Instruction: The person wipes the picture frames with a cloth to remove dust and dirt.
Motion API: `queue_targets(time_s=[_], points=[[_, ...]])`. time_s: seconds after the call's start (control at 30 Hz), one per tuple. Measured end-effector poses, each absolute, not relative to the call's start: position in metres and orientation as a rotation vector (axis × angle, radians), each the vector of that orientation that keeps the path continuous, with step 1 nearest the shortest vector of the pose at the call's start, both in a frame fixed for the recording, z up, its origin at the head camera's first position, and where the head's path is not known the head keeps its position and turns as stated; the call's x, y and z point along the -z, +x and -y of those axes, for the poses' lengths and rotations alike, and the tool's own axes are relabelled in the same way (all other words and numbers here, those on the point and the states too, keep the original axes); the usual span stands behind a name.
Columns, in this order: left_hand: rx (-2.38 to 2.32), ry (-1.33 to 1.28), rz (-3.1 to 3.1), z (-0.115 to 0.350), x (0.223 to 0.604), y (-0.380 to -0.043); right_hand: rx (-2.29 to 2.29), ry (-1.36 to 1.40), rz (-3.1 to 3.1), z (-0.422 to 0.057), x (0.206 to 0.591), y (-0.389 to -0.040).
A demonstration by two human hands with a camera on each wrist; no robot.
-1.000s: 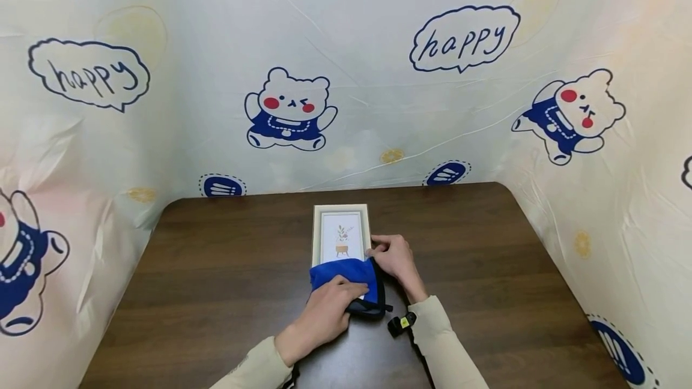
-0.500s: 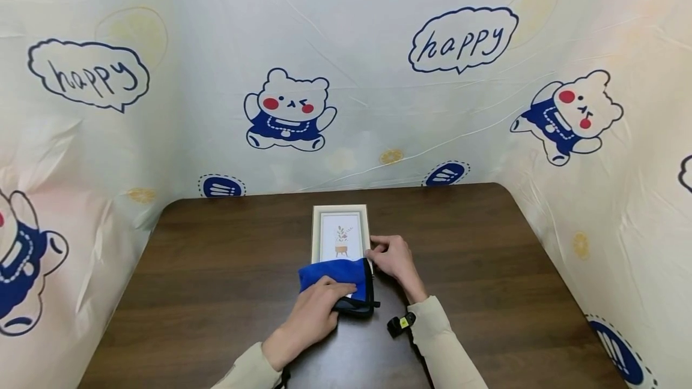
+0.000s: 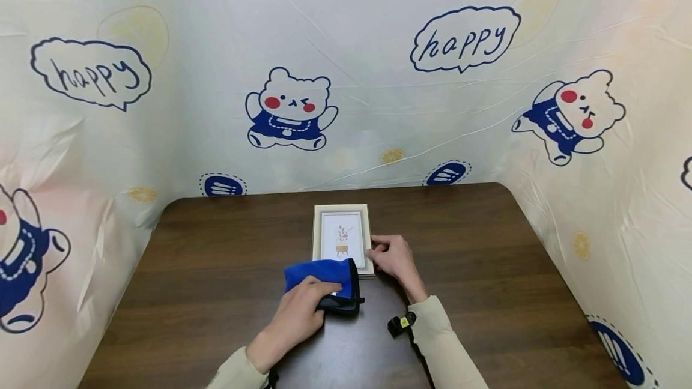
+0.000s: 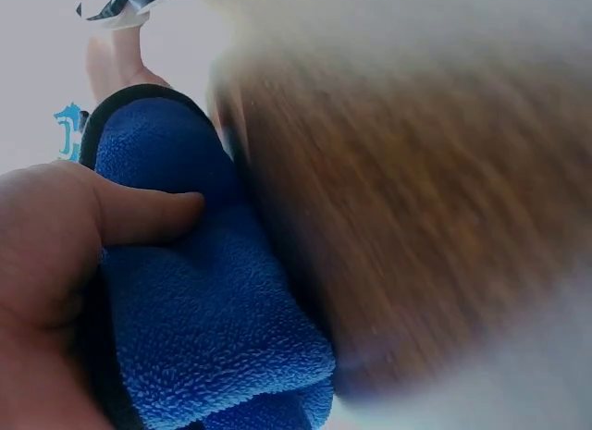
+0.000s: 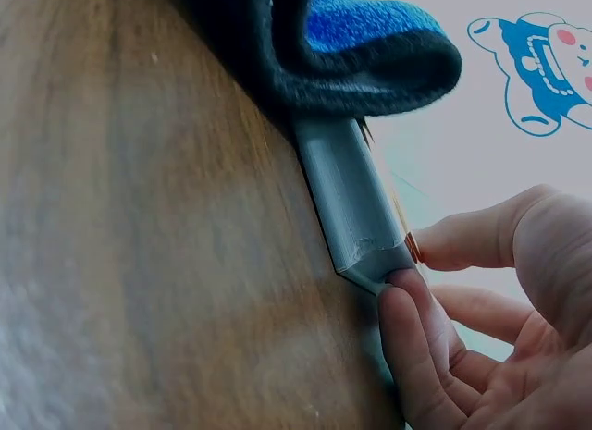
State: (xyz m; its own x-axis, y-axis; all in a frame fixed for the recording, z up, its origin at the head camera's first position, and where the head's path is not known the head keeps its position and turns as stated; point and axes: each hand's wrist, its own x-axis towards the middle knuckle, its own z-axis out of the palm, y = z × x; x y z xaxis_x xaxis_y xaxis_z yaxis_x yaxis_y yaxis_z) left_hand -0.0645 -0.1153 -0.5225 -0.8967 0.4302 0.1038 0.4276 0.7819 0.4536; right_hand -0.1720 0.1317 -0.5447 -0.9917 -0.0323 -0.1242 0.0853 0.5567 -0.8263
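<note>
A cream picture frame (image 3: 342,236) with a potted-plant print lies face up on the table, its far end away from me. My right hand (image 3: 393,259) pinches its right edge; in the right wrist view the thumb is on the face and fingertips (image 5: 407,310) press at the corner. A folded blue towel (image 3: 319,271) with black edging is in my left hand (image 3: 297,311), overlapping the frame's near left corner. The left wrist view has the thumb lying across the plush blue cloth (image 4: 213,310); the other fingers are hidden behind it.
The dark wooden table (image 3: 227,257) extends to both sides of the frame. A printed curtain (image 3: 367,107) with bears and "happy" bubbles closes it in at the back and sides. A small black wrist camera (image 3: 401,324) sits on the right sleeve.
My left hand has slid the towel leftward along the frame's near end, uncovering its near right corner. The right hand and the frame have stayed in place.
</note>
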Motion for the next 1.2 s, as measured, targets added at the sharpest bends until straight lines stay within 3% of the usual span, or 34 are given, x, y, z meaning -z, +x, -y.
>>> queue_targets(time_s=[1.2], points=[[-0.772, 0.402, -2.971, 0.156, 0.507, -0.058, 1.392, 0.054, -2.698, -0.131, 0.543, -0.171]])
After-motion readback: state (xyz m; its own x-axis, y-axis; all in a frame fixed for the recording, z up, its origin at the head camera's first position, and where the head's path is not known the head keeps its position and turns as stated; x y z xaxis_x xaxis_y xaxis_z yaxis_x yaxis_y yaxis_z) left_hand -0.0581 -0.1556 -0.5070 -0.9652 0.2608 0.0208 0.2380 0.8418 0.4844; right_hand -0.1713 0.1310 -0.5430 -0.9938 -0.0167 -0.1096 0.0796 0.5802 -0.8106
